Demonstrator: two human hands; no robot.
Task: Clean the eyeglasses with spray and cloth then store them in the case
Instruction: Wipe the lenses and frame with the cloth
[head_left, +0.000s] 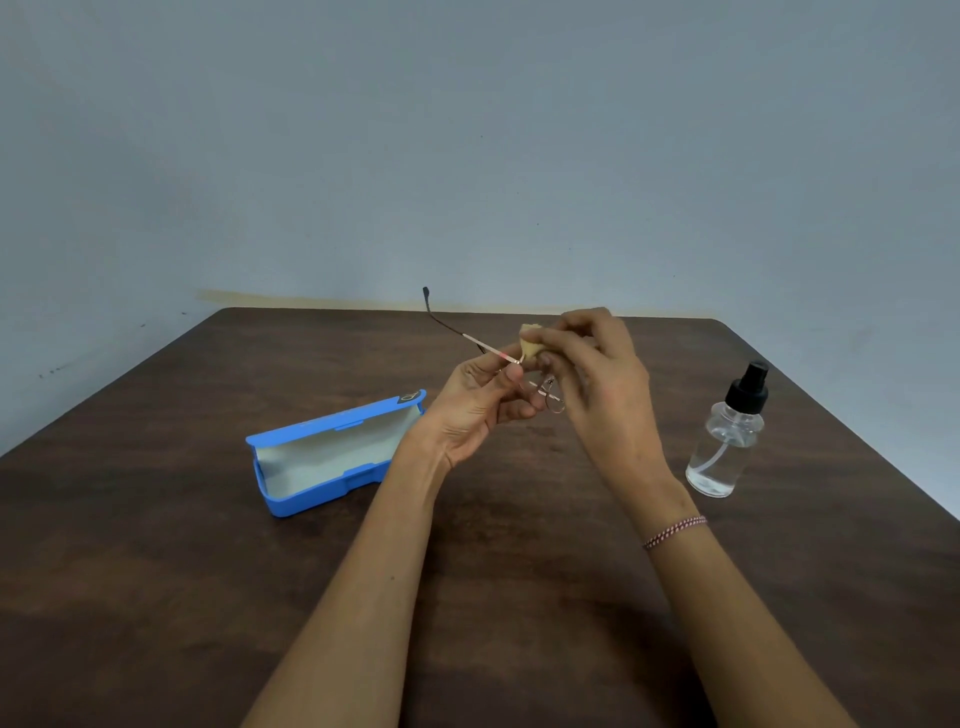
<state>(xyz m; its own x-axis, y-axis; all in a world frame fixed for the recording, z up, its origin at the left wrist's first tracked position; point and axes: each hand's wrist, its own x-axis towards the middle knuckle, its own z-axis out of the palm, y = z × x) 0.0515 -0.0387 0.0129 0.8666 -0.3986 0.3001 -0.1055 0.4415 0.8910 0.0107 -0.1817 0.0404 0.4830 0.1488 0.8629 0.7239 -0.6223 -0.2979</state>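
Above the middle of the table, my left hand (480, 400) pinches the thin metal eyeglasses (470, 338) near the hinge. One temple arm sticks up and away to the left, ending in a dark tip. My right hand (597, 374) holds a small yellowish cloth (531, 343) bunched against the frame, and its fingers hide most of the lenses. The blue case (332, 457) lies open on the table to the left, its pale lining showing and nothing inside. A clear spray bottle (727, 441) with a black pump top stands upright on the right.
The dark brown wooden table (208, 597) reaches to a grey wall at the back. Its right edge runs diagonally just behind the spray bottle. A striped bracelet (675, 531) circles my right wrist.
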